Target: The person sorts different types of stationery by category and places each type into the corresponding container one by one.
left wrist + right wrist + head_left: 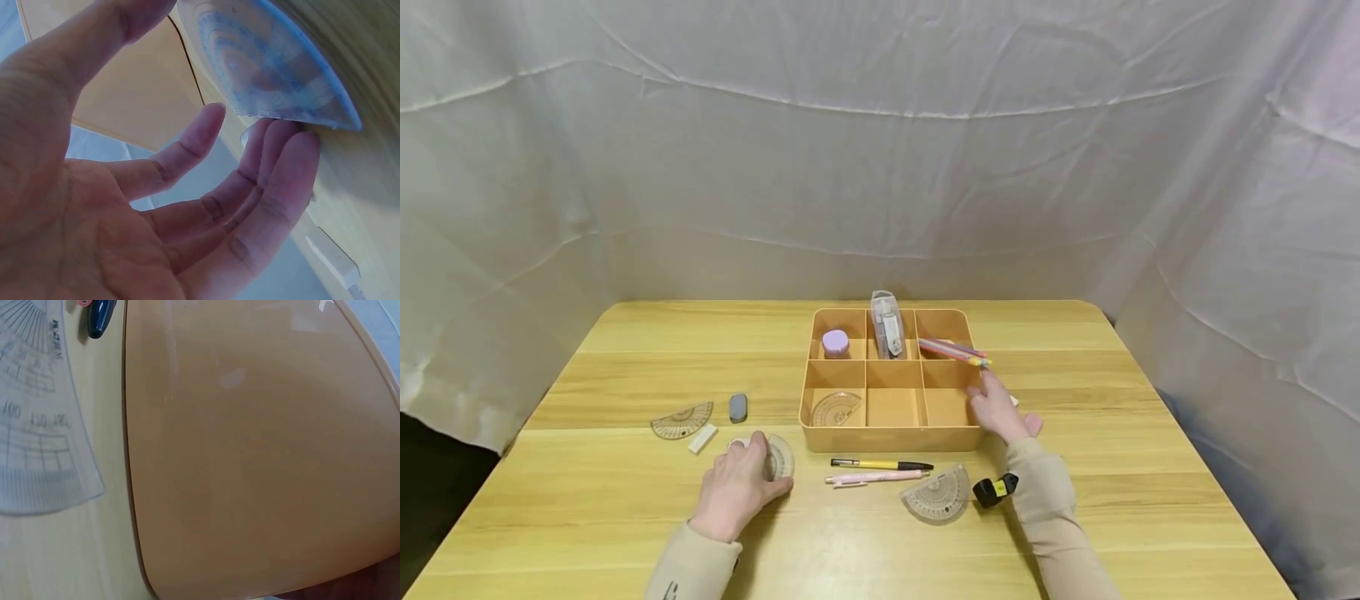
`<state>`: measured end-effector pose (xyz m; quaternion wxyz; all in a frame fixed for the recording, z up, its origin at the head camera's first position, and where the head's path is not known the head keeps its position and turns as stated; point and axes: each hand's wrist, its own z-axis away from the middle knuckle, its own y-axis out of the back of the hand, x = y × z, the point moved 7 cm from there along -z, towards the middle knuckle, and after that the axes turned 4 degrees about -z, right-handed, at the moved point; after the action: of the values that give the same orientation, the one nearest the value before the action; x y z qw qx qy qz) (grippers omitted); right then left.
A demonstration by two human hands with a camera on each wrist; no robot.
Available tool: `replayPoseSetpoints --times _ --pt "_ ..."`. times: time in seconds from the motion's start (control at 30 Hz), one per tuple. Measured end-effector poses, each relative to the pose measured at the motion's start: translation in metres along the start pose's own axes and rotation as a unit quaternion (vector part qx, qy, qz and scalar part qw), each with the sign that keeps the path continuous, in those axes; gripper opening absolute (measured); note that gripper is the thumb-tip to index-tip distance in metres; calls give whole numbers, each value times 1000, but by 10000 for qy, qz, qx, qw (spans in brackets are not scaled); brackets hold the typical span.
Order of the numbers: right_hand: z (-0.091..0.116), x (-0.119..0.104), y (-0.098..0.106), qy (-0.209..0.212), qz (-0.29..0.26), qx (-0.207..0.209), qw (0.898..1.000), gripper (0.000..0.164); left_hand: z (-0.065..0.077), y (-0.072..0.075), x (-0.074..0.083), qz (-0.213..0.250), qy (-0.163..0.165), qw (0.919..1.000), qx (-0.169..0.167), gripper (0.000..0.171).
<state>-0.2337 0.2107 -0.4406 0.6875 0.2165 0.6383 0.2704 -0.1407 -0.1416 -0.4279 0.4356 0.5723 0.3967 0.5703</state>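
Observation:
My left hand (735, 483) holds a clear protractor (781, 457) near the table surface. In the left wrist view, its curled fingers (262, 162) meet the straight edge of the protractor (269, 69), and the thumb is at the upper end. My right hand (998, 408) is at the right rim of an orange compartment box (887, 437). Its fingertips are at the right ends of several colourful slim pens or pencils (953, 350), which stick out over that rim. Whether the fingers grip them is too small to tell; the right wrist view shows the box wall (262, 456), not the hand.
In the box are a purple-lidded item (835, 342), a clear case (888, 327) and a protractor (835, 409). A yellow-and-black pen (882, 465), pink pen (880, 477), protractor (937, 497) and black-yellow item (995, 490) lie in front. Left lie a protractor (681, 422), white eraser (703, 438) and grey item (738, 407).

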Motion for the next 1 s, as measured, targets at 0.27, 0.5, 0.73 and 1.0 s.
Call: replayPoseSetpoints --times 0.27,0.5,0.73,1.0 --pt "1 1 0 -1 16 1 10000 59 0 -1 0 39 51 10000 60 49" --pt "1 1 -1 -88 33 -44 9999 58 0 -2 -4 169 84 9998 105 55" --pt "1 1 0 -58 2 -47 10000 59 2 4 -7 542 116 9983 176 48" --pt "1 -1 -1 -38 -75 -38 10000 59 0 17 -10 707 55 9970 317 48"
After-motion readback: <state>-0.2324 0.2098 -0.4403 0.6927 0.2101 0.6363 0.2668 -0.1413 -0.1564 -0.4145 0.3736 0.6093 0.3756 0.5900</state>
